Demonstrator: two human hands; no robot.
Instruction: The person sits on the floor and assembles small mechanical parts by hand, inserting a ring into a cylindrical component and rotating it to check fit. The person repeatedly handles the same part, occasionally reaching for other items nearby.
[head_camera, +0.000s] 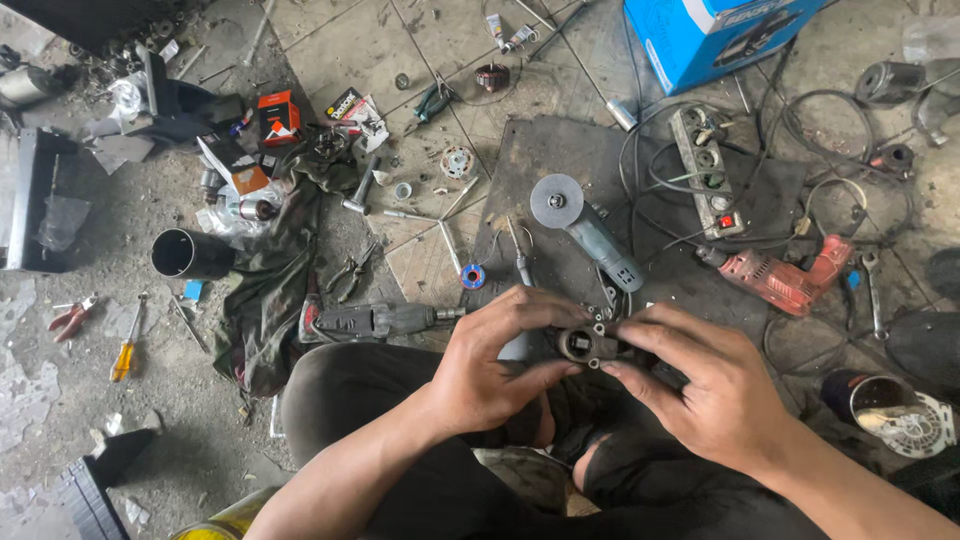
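black metal gear housing (583, 345) lying sideways, round opening facing up toward camera, both hands (600, 375) pinched around it

Both my hands meet over my lap, left hand (490, 370) and right hand (700, 385) pinching inward, fingers curled, forearms angled in.

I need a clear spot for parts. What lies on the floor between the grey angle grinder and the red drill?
Head view: a power strip and looping black cables lie between the angle grinder and the red drill.
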